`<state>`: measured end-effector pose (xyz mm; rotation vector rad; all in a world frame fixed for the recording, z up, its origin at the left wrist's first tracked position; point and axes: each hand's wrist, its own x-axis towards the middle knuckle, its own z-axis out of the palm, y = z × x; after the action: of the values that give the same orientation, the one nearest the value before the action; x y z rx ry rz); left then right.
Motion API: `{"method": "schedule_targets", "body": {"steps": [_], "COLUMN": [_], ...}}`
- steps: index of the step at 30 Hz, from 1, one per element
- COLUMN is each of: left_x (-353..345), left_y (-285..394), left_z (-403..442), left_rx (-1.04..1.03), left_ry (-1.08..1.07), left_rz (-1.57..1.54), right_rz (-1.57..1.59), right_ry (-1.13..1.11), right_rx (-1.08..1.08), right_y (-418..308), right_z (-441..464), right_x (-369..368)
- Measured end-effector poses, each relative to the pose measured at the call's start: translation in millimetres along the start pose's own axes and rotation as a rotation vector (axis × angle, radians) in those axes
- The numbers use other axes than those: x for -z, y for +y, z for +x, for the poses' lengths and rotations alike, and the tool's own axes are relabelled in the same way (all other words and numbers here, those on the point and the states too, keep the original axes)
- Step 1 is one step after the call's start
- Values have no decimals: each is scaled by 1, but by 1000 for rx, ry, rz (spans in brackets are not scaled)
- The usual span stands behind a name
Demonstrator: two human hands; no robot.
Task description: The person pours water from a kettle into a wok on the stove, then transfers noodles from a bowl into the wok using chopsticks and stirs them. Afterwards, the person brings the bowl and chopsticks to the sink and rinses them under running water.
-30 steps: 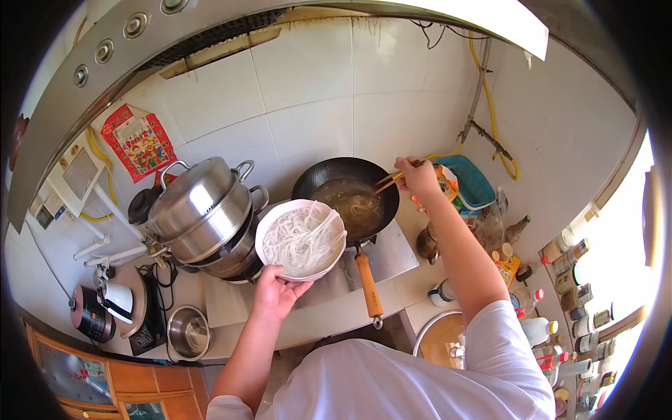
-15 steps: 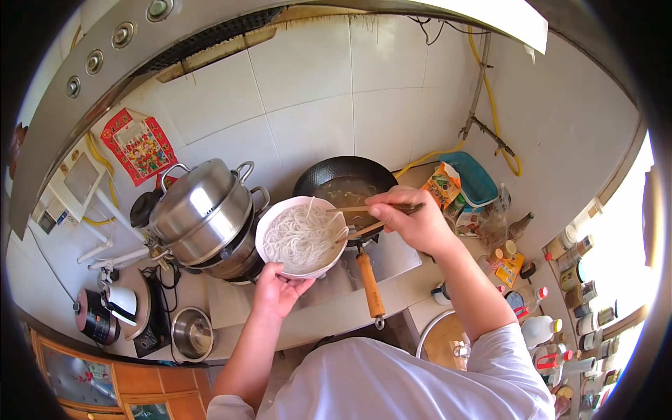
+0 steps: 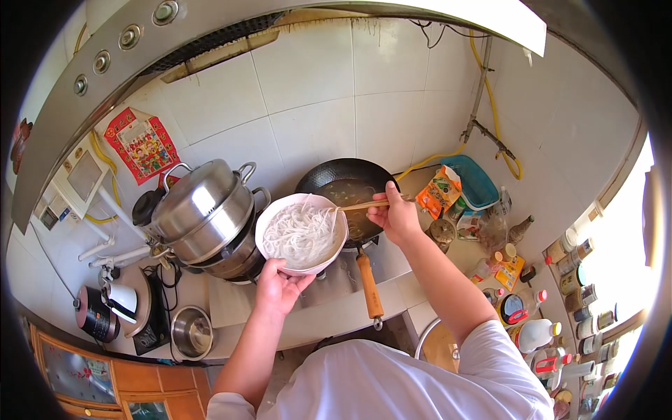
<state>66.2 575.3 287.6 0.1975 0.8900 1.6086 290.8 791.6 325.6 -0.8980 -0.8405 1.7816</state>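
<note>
Chopsticks (image 3: 358,206) have swung from wok (image 3: 344,169) to bowl (image 3: 326,262), crossing its right rim.

Tiled wall (image 3: 308,77), bright window (image 3: 633,241), wooden cabinet (image 3: 133,378)

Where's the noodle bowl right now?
In the head view, the bowl is just left of centre, in the left hand, between the steel pot and the wok.

A kitchen: curved grey metal range hood (image 3: 77,115) at upper left, round black metal wok (image 3: 339,173) at centre, stacked silver metal steamer (image 3: 204,199) left of centre.
</note>
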Motion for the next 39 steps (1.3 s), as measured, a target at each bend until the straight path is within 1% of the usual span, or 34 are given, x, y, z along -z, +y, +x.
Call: {"method": "schedule_targets", "body": {"steps": [1,3,7,12,15,20,24,27,29,31,33,34,36,37,39], "left_x": [-1,-4,-3,-3,-5,3,4,4,0,-1,-2,-3,-3,-1,0], "left_y": [0,1,1,-1,-1,-2,-1,0,0,1,1,2,3,3,3], "left_z": [0,0,0,2,1,4,3,2,-1,-3,-4,-4,-3,-1,-1], "left_rx": [-4,-9,-22,-15,-20,11,17,14,7,2,-1,-4,-8,-4,-2], "left_ry": [13,25,34,11,36,-22,-33,-40,-28,-23,-18,-11,-3,-23,-39], "left_rz": [5,12,13,3,-5,-14,-6,12,2,8,17,19,21,19,15], "right_rz": [1,229,276,340,358,369,328,287,217,189,-233,-233,-607,-608,-689], "right_ry": [0,49,63,28,2,26,83,127,218,239,159,159,129,127,49], "right_rx": [0,-164,-156,-149,-146,-79,-39,-28,-21,-7,-1,-2,55,55,311], "right_y": [6,14,4,-27,-44,-76,-87,-78,-68,-56,-50,-49,-55,-65,-90], "right_z": [6,12,22,39,52,65,86,107,114,126,120,115,100,87,53], "right_x": [3,5,-1,-12,-14,-19,-7,15,26,40,43,42,38,33,18]}}
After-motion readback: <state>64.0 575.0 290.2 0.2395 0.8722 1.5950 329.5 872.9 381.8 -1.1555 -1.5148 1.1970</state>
